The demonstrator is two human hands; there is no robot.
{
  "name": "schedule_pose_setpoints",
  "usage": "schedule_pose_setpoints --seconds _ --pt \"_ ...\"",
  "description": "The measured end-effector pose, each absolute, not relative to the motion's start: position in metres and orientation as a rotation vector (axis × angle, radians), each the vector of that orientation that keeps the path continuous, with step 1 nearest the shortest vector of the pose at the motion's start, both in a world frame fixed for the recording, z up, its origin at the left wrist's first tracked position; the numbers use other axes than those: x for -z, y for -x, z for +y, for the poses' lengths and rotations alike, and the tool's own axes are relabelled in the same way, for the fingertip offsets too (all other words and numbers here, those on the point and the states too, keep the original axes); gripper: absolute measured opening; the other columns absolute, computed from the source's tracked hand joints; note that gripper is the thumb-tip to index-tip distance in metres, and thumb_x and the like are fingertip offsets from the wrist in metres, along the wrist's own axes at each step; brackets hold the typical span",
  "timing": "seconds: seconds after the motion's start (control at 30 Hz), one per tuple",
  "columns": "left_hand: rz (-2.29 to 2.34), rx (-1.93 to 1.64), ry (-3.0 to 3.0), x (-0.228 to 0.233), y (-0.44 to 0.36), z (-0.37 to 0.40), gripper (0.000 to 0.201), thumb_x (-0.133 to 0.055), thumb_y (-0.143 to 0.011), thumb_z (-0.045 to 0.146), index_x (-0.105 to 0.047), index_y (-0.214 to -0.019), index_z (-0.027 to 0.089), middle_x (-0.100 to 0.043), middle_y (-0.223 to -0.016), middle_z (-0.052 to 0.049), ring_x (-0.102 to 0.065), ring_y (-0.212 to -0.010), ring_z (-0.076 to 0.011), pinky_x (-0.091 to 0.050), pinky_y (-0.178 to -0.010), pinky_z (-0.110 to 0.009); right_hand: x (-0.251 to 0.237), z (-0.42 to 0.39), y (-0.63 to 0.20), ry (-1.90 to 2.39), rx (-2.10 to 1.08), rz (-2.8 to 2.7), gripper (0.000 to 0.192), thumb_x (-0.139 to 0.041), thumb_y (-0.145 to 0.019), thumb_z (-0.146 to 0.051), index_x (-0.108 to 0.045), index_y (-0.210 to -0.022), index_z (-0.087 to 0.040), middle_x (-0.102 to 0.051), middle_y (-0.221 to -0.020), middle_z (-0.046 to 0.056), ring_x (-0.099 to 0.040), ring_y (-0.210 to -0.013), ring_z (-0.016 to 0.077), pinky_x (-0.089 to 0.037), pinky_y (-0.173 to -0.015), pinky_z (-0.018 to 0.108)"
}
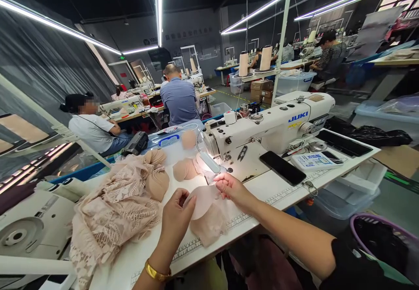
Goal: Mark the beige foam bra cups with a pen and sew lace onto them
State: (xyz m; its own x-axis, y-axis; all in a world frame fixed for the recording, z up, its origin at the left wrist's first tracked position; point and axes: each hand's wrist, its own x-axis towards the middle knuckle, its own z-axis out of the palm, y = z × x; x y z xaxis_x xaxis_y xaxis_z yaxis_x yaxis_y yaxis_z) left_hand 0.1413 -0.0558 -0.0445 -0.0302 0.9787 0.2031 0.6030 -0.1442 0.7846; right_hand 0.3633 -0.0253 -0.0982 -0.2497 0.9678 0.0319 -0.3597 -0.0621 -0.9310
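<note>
We hold 1 pale pink moulded foam cup with lace fabric flat on the white table, just in front of the needle of the white JUKI sewing machine. Our left hand closes on the cup's left edge, thumb on top, with 1 gold bangle at the wrist. Our right hand pinches the cup's upper right edge with fingertips together.

To the left lies 1 heap of beige-pink lace, with a cluster of loose tan foam cups beside it; we cannot count them exactly. 1 black phone rests on the machine bed, and 2 cream thread cones stand on the rack behind. 2 seated people work at the tables ahead, and another sits far right.
</note>
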Motion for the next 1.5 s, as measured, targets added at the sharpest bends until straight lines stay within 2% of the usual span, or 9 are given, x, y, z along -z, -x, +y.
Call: schedule_pose_setpoints --seconds 0.3,0.4,0.53,0.67,0.83,1.07,1.17,1.4,1.5 --pt "1.793 -0.711 -1.986 0.032 -0.136 -0.054 0.020 -0.054 -0.085 0.041 -0.047 -0.074 0.025 -0.055 -0.069 0.004 -0.056 -0.067 -0.0196 -0.041 -0.062 -0.032 0.086 -0.030 -0.361 0.882 -1.265 -1.454 0.029 -0.077 -0.085 -0.033 -0.063 -0.109 -0.022 -0.059 -0.087 -0.002 -0.058 -0.080 0.0162 -0.048 -0.078 0.034" --pt "1.666 -0.693 -2.111 0.024 -0.135 -0.054 0.016 -0.060 -0.082 0.034 -0.059 -0.095 0.024 -0.068 -0.096 -0.004 -0.065 -0.092 -0.0265 -0.051 -0.080 -0.040 0.074 -0.039 -0.363 0.898 -1.126 -1.596 0.019 -0.070 -0.087 -0.024 -0.064 -0.105 -0.023 -0.057 -0.083 -0.003 -0.055 -0.077 0.0157 -0.046 -0.073 0.032" --pt "1.097 -0.602 -2.134 0.004 -0.146 -0.054 0.059 -0.074 -0.083 0.033 -0.054 -0.138 0.027 -0.061 -0.141 -0.009 -0.057 -0.129 -0.0302 -0.044 -0.112 -0.048 0.045 -0.057 -0.366 0.766 -1.108 -1.890 0.021 -0.064 -0.087 -0.016 -0.066 -0.107 -0.022 -0.063 -0.085 -0.001 -0.058 -0.077 0.0158 -0.047 -0.071 0.030" --pt "0.653 -0.470 -1.888 -0.011 -0.158 -0.046 0.034 -0.078 -0.086 0.038 -0.065 -0.113 0.022 -0.068 -0.116 -0.006 -0.063 -0.108 -0.0250 -0.050 -0.100 -0.041 0.009 -0.064 -0.375 0.671 -1.166 -2.007 0.024 -0.065 -0.088 -0.016 -0.067 -0.112 -0.020 -0.066 -0.093 0.002 -0.058 -0.078 0.0148 -0.048 -0.070 0.028" --pt "0.718 -0.478 -1.691 -0.003 -0.151 -0.037 0.041 -0.079 -0.082 0.055 -0.064 -0.101 0.021 -0.063 -0.091 -0.003 -0.060 -0.082 -0.0190 -0.050 -0.073 -0.032 -0.021 -0.052 -0.388 0.745 -1.069 -2.084 0.019 -0.067 -0.091 -0.021 -0.066 -0.111 -0.023 -0.066 -0.086 -0.001 -0.058 -0.074 0.0151 -0.047 -0.066 0.027" --pt "1.210 -0.930 -2.303 0.000 -0.125 -0.032 0.023 -0.060 -0.092 0.033 -0.048 -0.076 0.023 -0.047 -0.068 0.005 -0.045 -0.061 -0.0135 -0.035 -0.058 -0.027 -0.008 -0.041 -0.376 0.719 -0.227 -2.198 0.026 -0.047 -0.105 -0.022 -0.071 -0.114 -0.025 -0.074 -0.102 0.010 -0.065 -0.091 0.0234 -0.049 -0.076 0.036" --pt "1.277 -1.001 -2.839 0.009 -0.114 -0.034 0.020 -0.051 -0.096 0.017 -0.051 -0.077 0.023 -0.055 -0.072 0.001 -0.050 -0.065 -0.0170 -0.037 -0.060 -0.031 0.026 -0.033 -0.368 0.704 -0.112 -2.248 0.034 -0.042 -0.105 -0.018 -0.073 -0.115 -0.026 -0.076 -0.101 0.008 -0.063 -0.084 0.0219 -0.046 -0.071 0.034" --pt "1.080 -0.260 -3.117 0.051 -0.123 -0.044 0.006 -0.066 -0.095 0.020 -0.061 -0.098 0.021 -0.070 -0.098 -0.005 -0.064 -0.086 -0.0263 -0.052 -0.074 -0.040 0.100 0.008 -0.387 0.566 -0.028 -2.593 0.035 -0.041 -0.107 -0.017 -0.072 -0.093 -0.025 -0.067 -0.083 0.001 -0.051 -0.073 0.0183 -0.032 -0.065 0.031" --pt "0.982 -0.260 -3.160 0.056 -0.142 -0.028 0.029 -0.051 -0.092 -0.001 -0.062 -0.110 0.019 -0.071 -0.102 -0.006 -0.064 -0.092 -0.0263 -0.053 -0.079 -0.040 0.105 0.024 -0.397 0.543 -0.029 -2.615 0.031 -0.045 -0.107 -0.022 -0.072 -0.091 -0.025 -0.065 -0.082 0.001 -0.049 -0.074 0.0179 -0.029 -0.064 0.031"
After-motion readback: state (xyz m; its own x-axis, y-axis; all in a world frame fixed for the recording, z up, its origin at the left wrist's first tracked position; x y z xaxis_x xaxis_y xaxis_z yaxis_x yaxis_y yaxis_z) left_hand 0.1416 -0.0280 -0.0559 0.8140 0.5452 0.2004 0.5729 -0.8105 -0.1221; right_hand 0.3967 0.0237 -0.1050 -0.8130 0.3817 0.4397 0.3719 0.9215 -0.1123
